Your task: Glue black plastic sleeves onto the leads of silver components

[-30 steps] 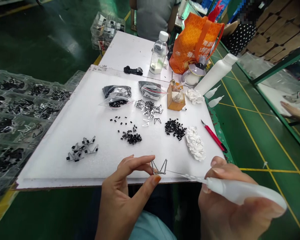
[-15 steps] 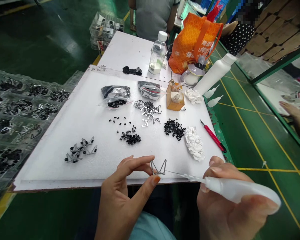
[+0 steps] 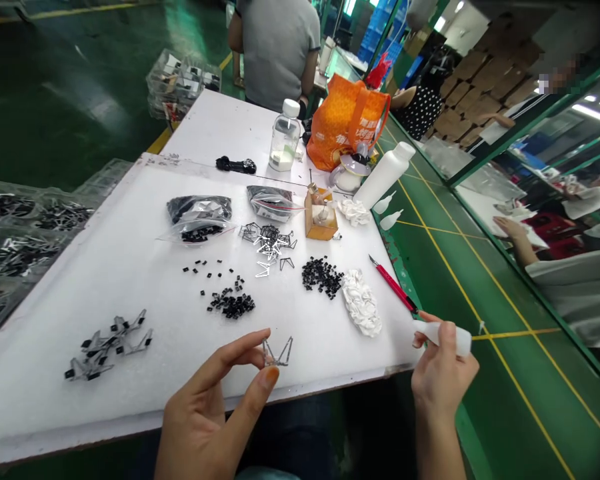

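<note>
My left hand [image 3: 215,407] pinches a small bent metal wire clip [image 3: 277,352] between thumb and forefinger, just above the near edge of the white foam board [image 3: 145,267]. My right hand [image 3: 443,377] is closed around a small white squeeze bottle [image 3: 447,337], held out past the board's right edge, away from the clip. On the board lie a heap of bare metal clips [image 3: 269,240], two piles of small black parts [image 3: 321,275] [image 3: 230,303], and a group of assembled clips [image 3: 107,343] at the near left.
A red craft knife [image 3: 394,285], crumpled white tissue [image 3: 361,303], a small cardboard box [image 3: 321,217], two plastic bags [image 3: 200,213], a water bottle [image 3: 285,137], a white bottle [image 3: 384,175] and an orange bag [image 3: 347,123] stand further back. Clear trays of parts [image 3: 20,233] sit left. Other people work beyond and right.
My right hand has drawn the squeeze bottle back to the right, its nozzle leaving the clip. The view has lifted and shifted; my left hand still holds the clip.
</note>
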A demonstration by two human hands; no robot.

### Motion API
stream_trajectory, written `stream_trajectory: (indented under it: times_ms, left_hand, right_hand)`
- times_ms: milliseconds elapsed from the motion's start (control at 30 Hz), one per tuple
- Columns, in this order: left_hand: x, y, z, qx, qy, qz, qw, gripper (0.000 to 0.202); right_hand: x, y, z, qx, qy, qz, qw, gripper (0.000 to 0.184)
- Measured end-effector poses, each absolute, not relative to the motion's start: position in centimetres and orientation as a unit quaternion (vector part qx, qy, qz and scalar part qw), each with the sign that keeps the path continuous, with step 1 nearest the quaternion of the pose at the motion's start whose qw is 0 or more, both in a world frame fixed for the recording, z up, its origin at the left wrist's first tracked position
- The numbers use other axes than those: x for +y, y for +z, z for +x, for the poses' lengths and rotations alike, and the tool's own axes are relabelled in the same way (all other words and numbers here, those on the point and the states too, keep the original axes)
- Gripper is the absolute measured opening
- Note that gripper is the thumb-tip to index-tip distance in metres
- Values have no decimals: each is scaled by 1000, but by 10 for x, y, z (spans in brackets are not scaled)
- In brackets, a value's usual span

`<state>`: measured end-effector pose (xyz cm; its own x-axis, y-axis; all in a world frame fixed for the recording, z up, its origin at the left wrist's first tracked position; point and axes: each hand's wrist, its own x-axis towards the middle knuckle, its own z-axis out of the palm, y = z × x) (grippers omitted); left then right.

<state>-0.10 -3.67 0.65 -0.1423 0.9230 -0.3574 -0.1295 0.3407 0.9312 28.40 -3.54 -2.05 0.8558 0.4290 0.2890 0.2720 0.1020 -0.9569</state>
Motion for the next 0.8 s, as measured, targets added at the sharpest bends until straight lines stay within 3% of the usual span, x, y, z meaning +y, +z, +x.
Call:
stream_trajectory:
  times_ms: [167,267,367,500,800]
  left_hand:
    - [-38,-6,-10,601,462,334,561,38]
    - [-39,-7,-18,600,468,326,561,42]
    - [-40,-3,-30,602,485,314,551,43]
    - [-44,6,-47,623,499,270,538,48]
    - [-49,23,-50,627,571,203,490,43]
  right_hand:
    - [-34,-5,276,-288,133,-673,668,41]
    - [-15,8,253,-383,275,-675,567,42]
    - [11,14,217,-508,363,-642,445,26]
    - [40,11,164,-625,355,-621,313,6]
    - [55,3,125,-718,299,-604,176,5]
